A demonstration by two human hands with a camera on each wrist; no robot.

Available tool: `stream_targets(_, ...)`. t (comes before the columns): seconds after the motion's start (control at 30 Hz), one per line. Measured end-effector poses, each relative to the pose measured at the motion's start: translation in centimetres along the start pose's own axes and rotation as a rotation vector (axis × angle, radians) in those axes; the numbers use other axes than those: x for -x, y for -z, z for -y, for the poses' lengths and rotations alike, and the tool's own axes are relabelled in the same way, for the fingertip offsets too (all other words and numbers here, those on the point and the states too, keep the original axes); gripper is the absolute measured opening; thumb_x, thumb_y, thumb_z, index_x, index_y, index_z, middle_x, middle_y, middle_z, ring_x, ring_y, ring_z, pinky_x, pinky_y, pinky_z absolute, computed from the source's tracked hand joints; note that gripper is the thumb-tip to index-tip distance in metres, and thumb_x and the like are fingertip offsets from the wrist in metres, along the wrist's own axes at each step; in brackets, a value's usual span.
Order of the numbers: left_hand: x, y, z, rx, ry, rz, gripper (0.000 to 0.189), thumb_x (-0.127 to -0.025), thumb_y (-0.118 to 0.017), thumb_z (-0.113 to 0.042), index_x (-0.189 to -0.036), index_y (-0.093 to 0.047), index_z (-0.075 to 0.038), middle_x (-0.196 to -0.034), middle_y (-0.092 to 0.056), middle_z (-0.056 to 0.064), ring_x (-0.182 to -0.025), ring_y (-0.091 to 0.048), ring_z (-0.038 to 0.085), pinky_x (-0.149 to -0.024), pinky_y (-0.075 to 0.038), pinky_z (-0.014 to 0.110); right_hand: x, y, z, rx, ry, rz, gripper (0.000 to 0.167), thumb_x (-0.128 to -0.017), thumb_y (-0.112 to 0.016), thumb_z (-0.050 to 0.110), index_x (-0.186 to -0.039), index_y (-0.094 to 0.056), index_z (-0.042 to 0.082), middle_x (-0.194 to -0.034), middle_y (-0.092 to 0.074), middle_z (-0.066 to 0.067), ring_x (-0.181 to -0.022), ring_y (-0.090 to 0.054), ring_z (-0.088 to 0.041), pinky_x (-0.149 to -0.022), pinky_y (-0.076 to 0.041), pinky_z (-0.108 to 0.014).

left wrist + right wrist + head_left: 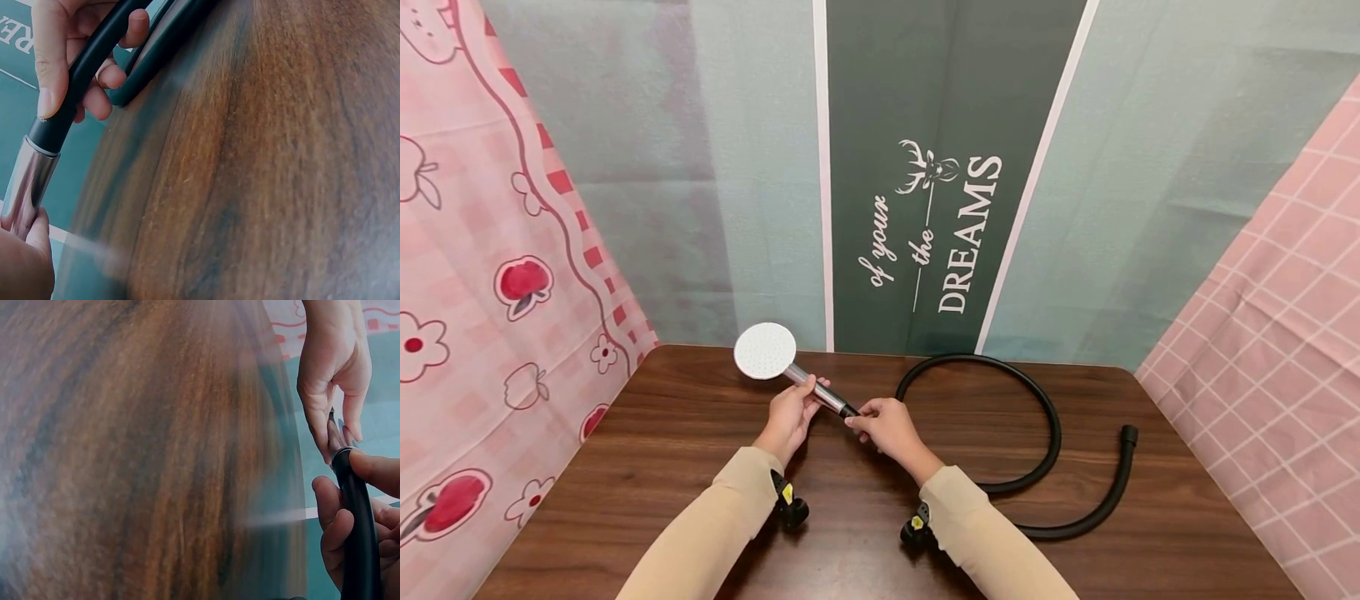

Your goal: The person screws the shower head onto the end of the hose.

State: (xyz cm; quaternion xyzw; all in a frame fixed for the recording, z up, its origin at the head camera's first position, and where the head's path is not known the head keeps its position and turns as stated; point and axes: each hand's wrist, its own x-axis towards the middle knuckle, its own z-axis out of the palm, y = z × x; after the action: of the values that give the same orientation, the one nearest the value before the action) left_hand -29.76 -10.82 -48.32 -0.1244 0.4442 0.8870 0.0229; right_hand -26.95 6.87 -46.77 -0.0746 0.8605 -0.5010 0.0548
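A shower head [765,351] with a round white face and a silver handle [28,181] is held above the table's back left part. My left hand [790,414] grips that handle, thumb on top. At the handle's lower end, my right hand [885,427] pinches the black collar of the shower hose [357,531] between thumb and fingers. In the left wrist view the black collar meets the silver end with a thin bright rim between them. Whether the threads are engaged is hidden. From the right hand the hose loops over the table to the right.
The hose's free end, a black connector [1129,434], lies at the right of the brown wooden table [647,500]. A patterned pink cloth [460,275] hangs at the left, a pink checked one [1285,333] at the right. Behind the table hangs a green-grey curtain [760,167].
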Motion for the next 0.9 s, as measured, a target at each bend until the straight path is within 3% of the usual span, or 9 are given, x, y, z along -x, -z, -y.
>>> stream_targets(0.17,-0.26,0.01,0.33,0.009,0.017,-0.006,0.024,-0.104,-0.049,-0.010,-0.121,-0.053,0.005,-0.089,-0.071,0.001,-0.093,-0.070,0.011,-0.080,-0.058,0.018,0.05,-0.04,-0.12,0.006,-0.004,0.004,0.019,-0.088,-0.076,0.021,-0.084,-0.072,0.003,-0.070,-0.071,-0.014,-0.055,-0.062,-0.020,-0.038,-0.044,-0.022)
stream_targets(0.33,-0.38,-0.04,0.47,0.002,0.048,-0.036,0.038,-0.104,-0.048,-0.012,-0.135,-0.044,0.010,-0.093,-0.071,0.002,-0.100,-0.070,0.013,-0.079,-0.058,0.017,-0.06,-0.07,-0.31,0.011,-0.011,0.006,0.019,-0.088,-0.075,0.021,-0.084,-0.072,0.003,-0.069,-0.071,-0.013,-0.053,-0.061,-0.018,-0.038,-0.042,-0.022)
stream_targets(0.5,-0.52,0.04,0.51,0.015,0.085,-0.054,0.042,-0.104,-0.048,-0.010,-0.139,-0.040,0.011,-0.094,-0.071,0.004,-0.095,-0.070,0.011,-0.079,-0.058,0.018,-0.29,-0.15,-0.59,0.013,-0.016,0.015,0.019,-0.088,-0.075,0.022,-0.084,-0.073,0.003,-0.068,-0.071,-0.010,-0.054,-0.062,-0.015,-0.038,-0.042,-0.020)
stream_targets(0.77,-0.47,0.19,0.62,0.000,0.122,-0.069,0.039,-0.104,-0.048,-0.008,-0.138,-0.042,0.010,-0.091,-0.070,0.002,-0.099,-0.068,0.014,-0.104,-0.052,0.030,-0.41,-0.16,-0.93,0.031,-0.020,0.021,0.020,-0.087,-0.076,0.023,-0.081,-0.073,0.004,-0.063,-0.069,-0.004,-0.052,-0.061,-0.013,-0.038,-0.042,-0.021)
stream_targets(0.9,-0.61,0.10,0.58,-0.011,0.132,-0.077,0.042,-0.104,-0.048,-0.008,-0.140,-0.039,0.010,-0.103,-0.069,0.007,-0.103,-0.067,0.016,-0.104,-0.052,0.029,-0.49,-0.05,-0.95,0.038,-0.024,0.026,0.020,-0.088,-0.075,0.024,-0.081,-0.073,0.004,-0.063,-0.069,-0.005,-0.051,-0.060,-0.013,-0.038,-0.042,-0.021)
